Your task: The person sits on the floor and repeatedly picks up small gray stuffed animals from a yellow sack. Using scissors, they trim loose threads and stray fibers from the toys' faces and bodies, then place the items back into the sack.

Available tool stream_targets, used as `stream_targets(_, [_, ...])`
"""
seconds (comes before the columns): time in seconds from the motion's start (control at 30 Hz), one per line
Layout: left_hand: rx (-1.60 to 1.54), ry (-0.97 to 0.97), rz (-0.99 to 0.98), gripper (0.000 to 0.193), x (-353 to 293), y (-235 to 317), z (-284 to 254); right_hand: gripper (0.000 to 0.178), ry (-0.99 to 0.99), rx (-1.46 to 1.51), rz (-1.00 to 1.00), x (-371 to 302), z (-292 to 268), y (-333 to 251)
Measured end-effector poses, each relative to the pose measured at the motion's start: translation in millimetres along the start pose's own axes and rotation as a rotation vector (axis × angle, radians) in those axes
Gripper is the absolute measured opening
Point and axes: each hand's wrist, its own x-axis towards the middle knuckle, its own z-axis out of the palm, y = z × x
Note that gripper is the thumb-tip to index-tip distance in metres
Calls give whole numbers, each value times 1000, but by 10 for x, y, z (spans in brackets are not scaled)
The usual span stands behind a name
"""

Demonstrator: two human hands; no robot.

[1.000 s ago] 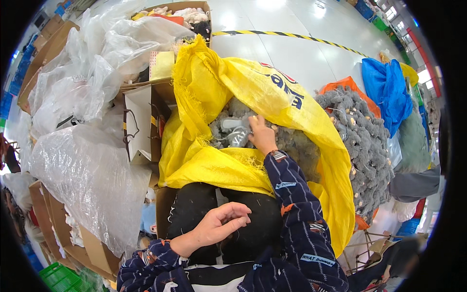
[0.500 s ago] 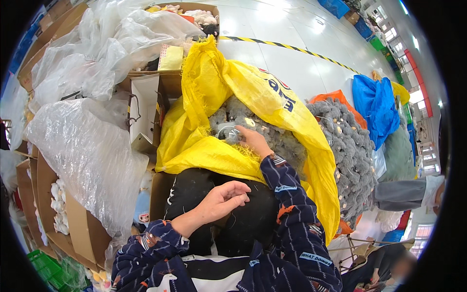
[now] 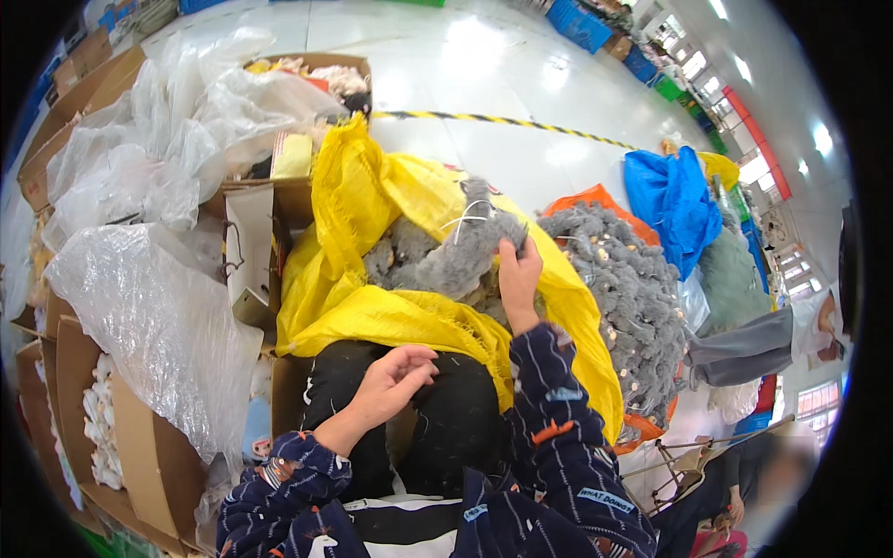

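A grey furry plush piece (image 3: 470, 246) with a white tie round it is lifted over the mouth of a yellow woven sack (image 3: 321, 321). My right hand (image 3: 519, 279) is closed on the plush's right end. More grey plush (image 3: 400, 249) lies inside the sack, partly covered by the lifted piece. Above my black-trousered lap, my left hand (image 3: 389, 383) hovers with fingers loosely bent and apart, holding nothing.
On the right stands an orange-edged sack heaped with grey plush pieces (image 3: 619, 298), beside a blue sack (image 3: 665, 209). Cardboard boxes (image 3: 153, 456) and clear plastic sheeting (image 3: 153, 316) crowd the left. Another person's legs (image 3: 744, 358) show at right; a folding chair (image 3: 684, 465) stands nearer.
My right hand has taken hold of a grey plush piece and raised it out of the sack, moving rightward. The left hand stays over my lap. The whole view has shifted.
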Motion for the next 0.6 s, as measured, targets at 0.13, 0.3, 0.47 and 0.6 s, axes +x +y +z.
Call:
stream_targets(0.13, [680,292,508,40,-93,112,113,16,-51,160,134,-594,-136,-1059])
stream_targets(0.3, [941,263,799,54,-418,309,414,22,-330,-42,-232,-1653,-167,-1713])
stream_targets(0.47, [653,79,569,24,-886,110,444,20,-544,-34,-213,-2016,-338,-1788])
stream_targets(0.6, [305,218,93,18,-1047,110,419,16,-524,-79,-367,-2095,-472,-1723])
